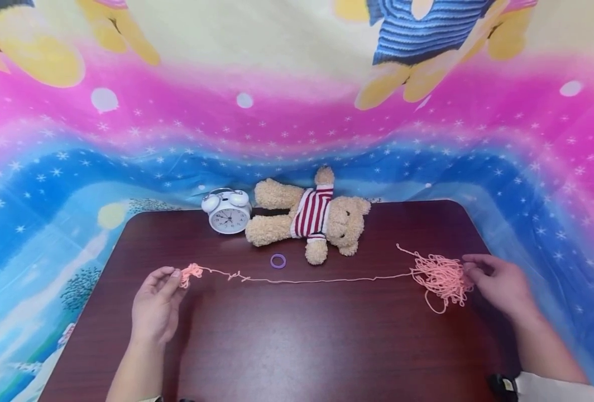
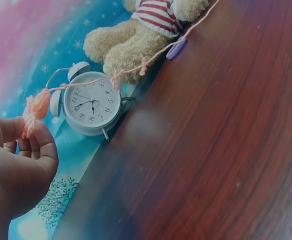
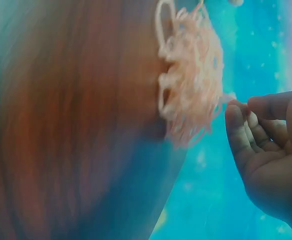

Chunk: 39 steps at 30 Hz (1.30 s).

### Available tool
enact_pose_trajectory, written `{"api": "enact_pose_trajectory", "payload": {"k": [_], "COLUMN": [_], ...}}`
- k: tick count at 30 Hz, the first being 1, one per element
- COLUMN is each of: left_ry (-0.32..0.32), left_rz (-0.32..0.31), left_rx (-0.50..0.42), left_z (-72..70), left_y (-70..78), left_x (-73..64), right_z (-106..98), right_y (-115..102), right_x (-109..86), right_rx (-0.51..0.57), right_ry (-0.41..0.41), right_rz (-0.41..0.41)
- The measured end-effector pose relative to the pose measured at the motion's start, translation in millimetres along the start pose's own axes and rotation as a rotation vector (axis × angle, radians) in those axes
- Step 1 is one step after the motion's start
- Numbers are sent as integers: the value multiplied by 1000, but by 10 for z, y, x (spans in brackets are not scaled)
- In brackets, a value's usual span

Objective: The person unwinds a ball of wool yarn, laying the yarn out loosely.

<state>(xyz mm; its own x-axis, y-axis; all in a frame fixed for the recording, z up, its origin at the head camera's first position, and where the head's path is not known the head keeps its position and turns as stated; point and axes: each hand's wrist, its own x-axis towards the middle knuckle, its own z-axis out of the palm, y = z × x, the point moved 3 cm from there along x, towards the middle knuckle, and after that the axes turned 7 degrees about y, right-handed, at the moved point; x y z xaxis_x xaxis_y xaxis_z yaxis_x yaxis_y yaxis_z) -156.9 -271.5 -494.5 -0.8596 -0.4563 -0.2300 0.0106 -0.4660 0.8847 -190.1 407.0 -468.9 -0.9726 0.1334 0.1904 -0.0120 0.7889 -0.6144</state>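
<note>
My left hand (image 1: 156, 307) pinches a small wound bundle of peach yarn (image 1: 191, 272) between thumb and fingers, over the left part of the table. From it a single strand (image 1: 322, 281) with a few knots or loops near the bundle stretches across to a loose, tangled heap of the same yarn (image 1: 442, 279) on the right. At the heap's right edge, my right hand (image 1: 503, 287) has thumb and forefinger tips together on a bit of the yarn. In the right wrist view the yarn heap (image 3: 193, 75) hangs beside the fingertips, slightly blurred.
Along the back of the dark wooden table (image 1: 297, 346) stand a white twin-bell alarm clock (image 1: 229, 218) and, lying on its side, a teddy bear (image 1: 312, 215) in a striped shirt. A purple ring (image 1: 278, 261) lies before the bear. Patterned cloth (image 1: 297, 123) hangs behind.
</note>
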Motion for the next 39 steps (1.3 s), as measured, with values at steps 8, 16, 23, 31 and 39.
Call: {"api": "enact_pose_trajectory", "payload": {"k": [8, 16, 23, 31, 39], "left_ry": [-4, -25, -59, -107, -152], "left_rz": [-7, -18, -15, -21, -35], "left_rx": [29, 73, 71, 83, 94], "left_z": [116, 275, 474, 671, 848], "left_y": [-69, -150, -223, -329, -435], "left_x": [-19, -44, -73, -114, -173], "right_z": [166, 450, 745, 1025, 1335], "right_y": [-394, -680, -913, -1180, -1471], "right_x": [73, 133, 152, 137, 67], "right_rx": [12, 19, 114, 232, 359], "right_ry": [30, 29, -4, -81, -171], "right_rz": [-31, -45, -89, -84, -107]}}
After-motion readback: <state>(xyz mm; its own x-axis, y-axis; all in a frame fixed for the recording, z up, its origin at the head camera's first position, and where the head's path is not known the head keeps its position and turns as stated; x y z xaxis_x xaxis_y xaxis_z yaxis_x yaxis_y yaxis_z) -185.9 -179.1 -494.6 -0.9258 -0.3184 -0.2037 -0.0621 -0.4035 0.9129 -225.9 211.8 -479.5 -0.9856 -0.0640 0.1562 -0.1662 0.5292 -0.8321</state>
